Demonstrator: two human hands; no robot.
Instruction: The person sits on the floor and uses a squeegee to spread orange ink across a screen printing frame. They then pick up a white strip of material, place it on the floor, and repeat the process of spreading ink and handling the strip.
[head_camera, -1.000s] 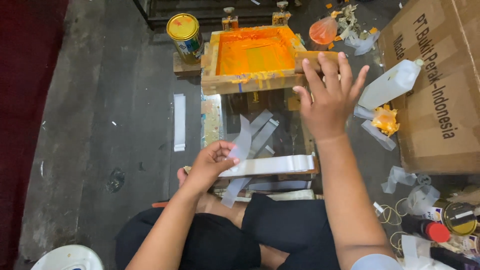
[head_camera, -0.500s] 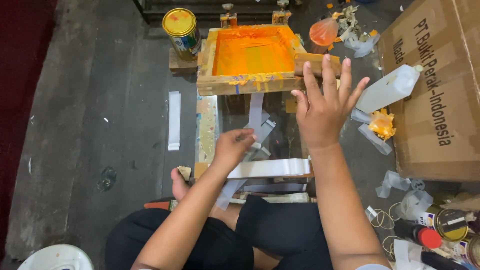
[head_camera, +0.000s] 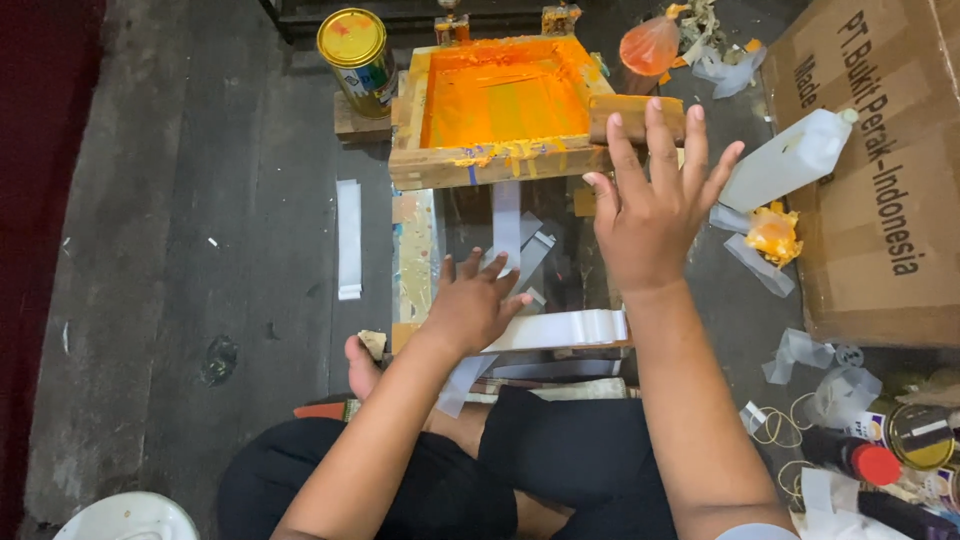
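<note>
left hand (head_camera: 470, 305) lies flat, fingers spread, on white strips (head_camera: 515, 240) laid on the glass bed (head_camera: 470, 215); it grips nothing. right hand (head_camera: 655, 205) hovers wide open, fingers fanned, just short of the wood frame (head_camera: 500, 165) and the block (head_camera: 630, 115) on its right rail; also empty.

strips look thin, limp and v. light, prob. fabric or tape; likely to slide on the glass, so best pinned flat w/ fingertips or pinched at an end. a folded white stack (head_camera: 560, 328) sits at the bed's near edge, just right of the left hand. frame looks stiff and fairly light but its mesh is wet w/ orange ink, so hold by the bare wood rail.

containers: frame holds an orange ink film. yellow-lidded can (head_camera: 358, 55) shut, contents hidden. white jug (head_camera: 790, 160) on its side, capped. plastic bag (head_camera: 650, 45) w/ orange paste. cardboard box (head_camera: 880, 170) closed.
</note>
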